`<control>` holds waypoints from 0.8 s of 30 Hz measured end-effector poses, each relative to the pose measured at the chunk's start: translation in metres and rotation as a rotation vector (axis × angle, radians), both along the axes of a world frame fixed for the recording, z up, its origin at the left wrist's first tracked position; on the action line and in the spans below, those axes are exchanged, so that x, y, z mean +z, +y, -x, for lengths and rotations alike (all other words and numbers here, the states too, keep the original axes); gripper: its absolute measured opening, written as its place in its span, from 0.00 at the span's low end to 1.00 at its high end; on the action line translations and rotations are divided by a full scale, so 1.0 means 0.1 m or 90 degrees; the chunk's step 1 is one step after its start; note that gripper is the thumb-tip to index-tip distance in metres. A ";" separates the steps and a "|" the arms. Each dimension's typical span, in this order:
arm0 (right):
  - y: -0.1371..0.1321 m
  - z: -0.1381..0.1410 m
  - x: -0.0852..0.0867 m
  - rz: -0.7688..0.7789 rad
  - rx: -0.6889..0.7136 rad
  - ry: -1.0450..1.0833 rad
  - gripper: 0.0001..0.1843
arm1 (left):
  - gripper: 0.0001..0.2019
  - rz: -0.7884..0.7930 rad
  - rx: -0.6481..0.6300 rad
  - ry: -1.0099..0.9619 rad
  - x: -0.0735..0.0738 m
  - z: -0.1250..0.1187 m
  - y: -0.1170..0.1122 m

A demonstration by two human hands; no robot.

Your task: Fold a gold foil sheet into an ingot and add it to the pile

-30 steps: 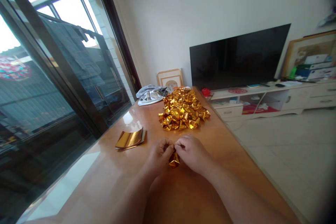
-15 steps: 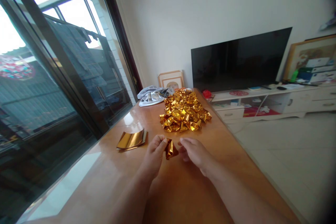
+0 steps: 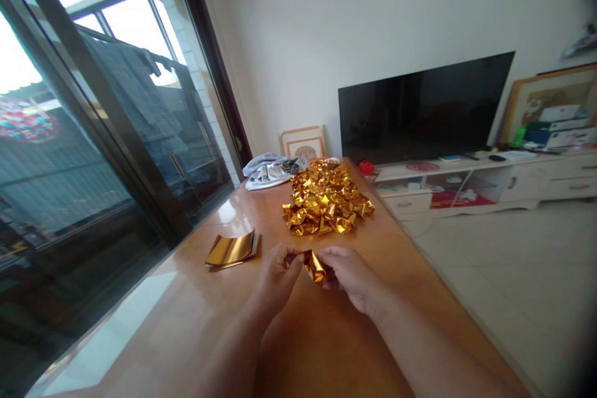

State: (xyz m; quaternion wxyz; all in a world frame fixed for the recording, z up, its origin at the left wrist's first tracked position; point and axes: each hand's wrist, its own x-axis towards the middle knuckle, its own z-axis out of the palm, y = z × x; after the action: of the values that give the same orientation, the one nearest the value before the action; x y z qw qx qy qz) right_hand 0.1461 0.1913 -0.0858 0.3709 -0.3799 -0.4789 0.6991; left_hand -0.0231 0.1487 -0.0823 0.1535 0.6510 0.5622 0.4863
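Note:
A small folded piece of gold foil [image 3: 314, 266] is pinched between my left hand [image 3: 280, 277] and my right hand [image 3: 347, 277], just above the glossy wooden table [image 3: 396, 273]. Both hands' fingertips press on its ends. Farther along the table lies a large heap of crumpled, folded gold foil pieces [image 3: 326, 199]. A small stack of flat gold foil sheets [image 3: 231, 249] rests to the left of my left hand, out of reach of my fingers.
A crumpled grey cloth [image 3: 273, 173] and a framed picture [image 3: 302, 143] sit at the table's far end. A glass sliding door [image 3: 116, 137] runs along the left edge. At right, the table edge drops to a tiled floor [image 3: 489, 273], with a TV cabinet [image 3: 466, 177] beyond.
My hands have closed in from their slightly apart positions, and the right hand's fingers now meet the foil piece. The piece has shifted a little to the right and turned.

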 end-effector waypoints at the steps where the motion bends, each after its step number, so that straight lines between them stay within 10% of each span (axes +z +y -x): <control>1: 0.00 0.00 -0.01 -0.019 -0.009 -0.016 0.09 | 0.06 -0.008 0.004 0.031 0.00 0.00 0.00; 12: 0.18 -0.02 -0.30 -0.311 -0.090 -0.249 0.13 | 0.05 -0.009 -0.048 0.157 -0.02 0.04 -0.01; 24: 0.17 -0.05 -0.24 -0.395 -0.080 -0.318 0.14 | 0.07 -0.039 -0.061 0.162 -0.01 -0.01 -0.01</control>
State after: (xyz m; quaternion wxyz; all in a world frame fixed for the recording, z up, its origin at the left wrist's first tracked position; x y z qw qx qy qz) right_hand 0.1514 0.2079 -0.1099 0.3821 -0.4364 -0.7188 0.3833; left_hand -0.0226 0.1474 -0.0833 0.0843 0.7379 0.5304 0.4088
